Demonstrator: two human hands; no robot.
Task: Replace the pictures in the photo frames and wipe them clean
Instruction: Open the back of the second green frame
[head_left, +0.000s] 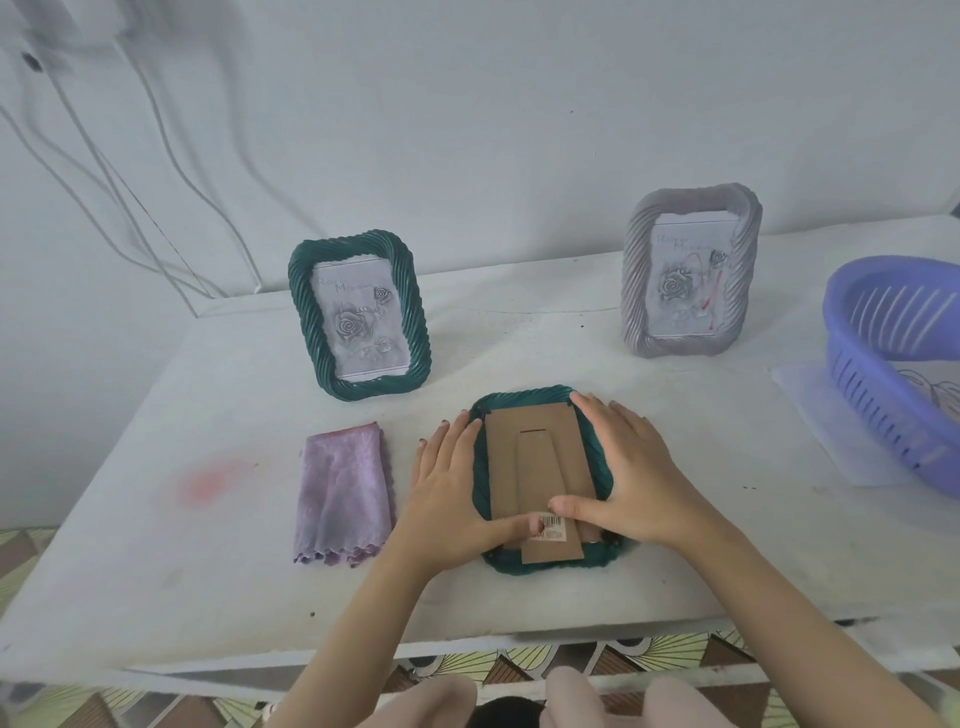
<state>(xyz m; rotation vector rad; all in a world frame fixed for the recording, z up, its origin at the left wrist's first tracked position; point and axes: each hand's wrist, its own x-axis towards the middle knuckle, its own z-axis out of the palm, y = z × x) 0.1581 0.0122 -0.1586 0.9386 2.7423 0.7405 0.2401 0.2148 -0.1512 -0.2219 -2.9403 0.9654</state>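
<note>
A green photo frame (550, 566) is laid face down near the front of the table (208, 519), its cardboard backing (535, 441) turned upward, presumably so that the picture can be reached from behind. It is steadied by the left hand (452, 483) along its left edge and the right hand (628, 467) spread over its right edge, fingers straight, nothing gripped, both thumbs pressed on the backing. A folded cloth (340, 493) is kept just beside the left hand, judged ready for wiping; a second green frame (304, 312) and a grey frame (636, 270) are stood upright behind.
</note>
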